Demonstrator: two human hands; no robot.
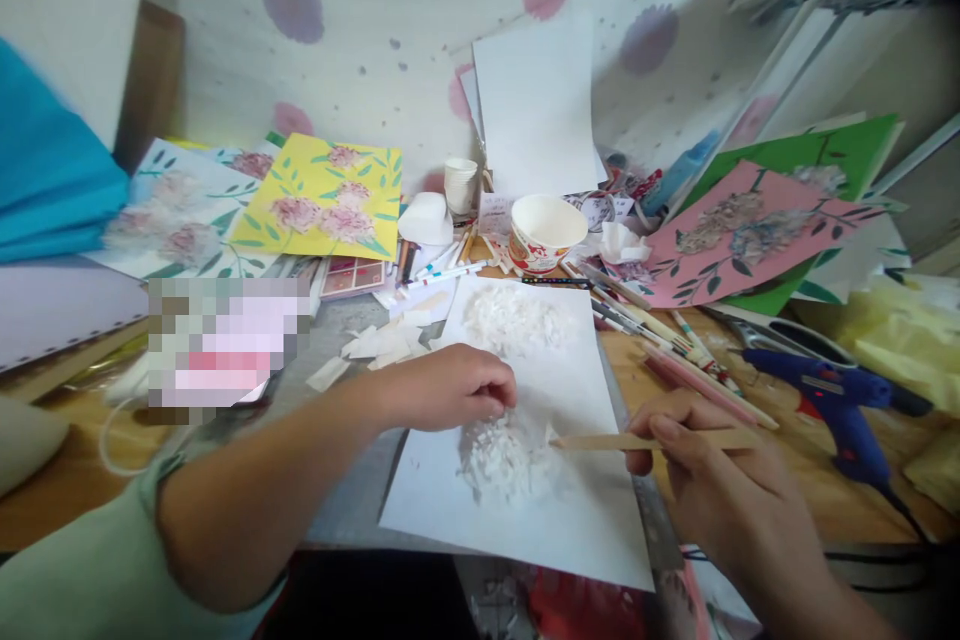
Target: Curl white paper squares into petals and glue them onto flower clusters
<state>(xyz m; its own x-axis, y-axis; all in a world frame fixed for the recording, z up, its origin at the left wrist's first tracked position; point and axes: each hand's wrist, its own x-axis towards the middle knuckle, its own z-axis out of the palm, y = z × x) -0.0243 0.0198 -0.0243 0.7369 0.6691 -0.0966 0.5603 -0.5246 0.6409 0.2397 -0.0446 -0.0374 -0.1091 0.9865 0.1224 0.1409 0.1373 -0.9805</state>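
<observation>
A white sheet of paper [555, 510] lies in front of me with two clusters of small white paper bits glued on it, a lower cluster [501, 455] and an upper cluster [517, 317]. My left hand [446, 385] rests on the sheet with its fingers curled, the fingertips pressed on the lower cluster. My right hand [712, 490] grips a flat wooden stick [645, 441] whose tip points left at the same cluster.
A blue glue gun [840, 405] lies at the right. A paper bowl [546, 230], pens and brushes [660, 330] sit behind the sheet. Flower pictures on yellow card [322, 200] and pink card [742, 230] lean further back. White paper scraps [375, 345] lie to the left.
</observation>
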